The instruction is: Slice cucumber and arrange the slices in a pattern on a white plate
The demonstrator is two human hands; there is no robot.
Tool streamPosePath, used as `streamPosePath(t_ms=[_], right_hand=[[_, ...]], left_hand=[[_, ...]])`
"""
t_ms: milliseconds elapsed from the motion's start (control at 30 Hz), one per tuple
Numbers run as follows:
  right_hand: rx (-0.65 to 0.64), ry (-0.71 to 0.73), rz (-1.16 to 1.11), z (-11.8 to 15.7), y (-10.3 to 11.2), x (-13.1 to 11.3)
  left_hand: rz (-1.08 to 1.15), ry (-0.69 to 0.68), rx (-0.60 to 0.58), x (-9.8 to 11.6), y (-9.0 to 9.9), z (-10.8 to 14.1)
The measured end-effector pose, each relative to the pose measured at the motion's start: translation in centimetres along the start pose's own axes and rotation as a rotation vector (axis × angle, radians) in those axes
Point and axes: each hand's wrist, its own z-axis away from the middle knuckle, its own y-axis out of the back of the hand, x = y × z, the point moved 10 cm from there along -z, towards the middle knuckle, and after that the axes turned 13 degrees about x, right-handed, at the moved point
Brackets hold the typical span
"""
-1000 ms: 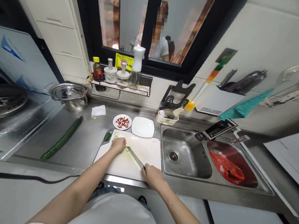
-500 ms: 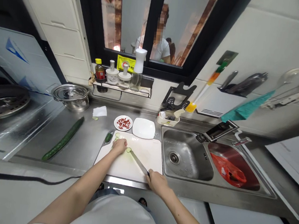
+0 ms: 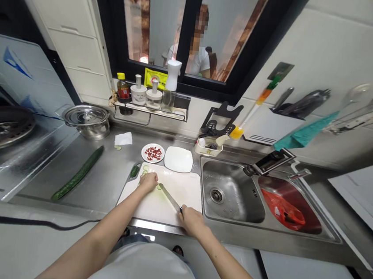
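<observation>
On the white cutting board (image 3: 180,196), my left hand (image 3: 149,181) is closed with its fingers curled, its fingertips at a pale cucumber slice (image 3: 159,186). More cucumber slices (image 3: 145,169) lie behind and beside that hand, partly hidden by it. My right hand (image 3: 192,220) is wrapped round the dark handle of a kitchen knife (image 3: 171,198). The blade slants up to the left, and its tip touches the slice by my left fingertips. A dark green cucumber end (image 3: 134,171) sits at the board's upper left corner.
A whole cucumber (image 3: 78,174) lies on the steel counter to the left. Behind the board stand a plate of chopped red pieces (image 3: 153,153) and a white plate (image 3: 178,160). The sink (image 3: 234,193) is on the right, a lidded pot (image 3: 88,120) at back left.
My right hand and the knife have shifted slightly left and up, the blade tip staying at the slice. My left hand stays almost in place. The whole view has moved a little.
</observation>
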Motion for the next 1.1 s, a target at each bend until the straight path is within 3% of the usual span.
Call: streamPosePath(t_ms=[1100], right_hand=[[-0.012, -0.009, 0.068, 0.5, 2.0, 0.0]], left_hand=[[-0.020, -0.010, -0.007, -0.1, -0.2, 0.1]])
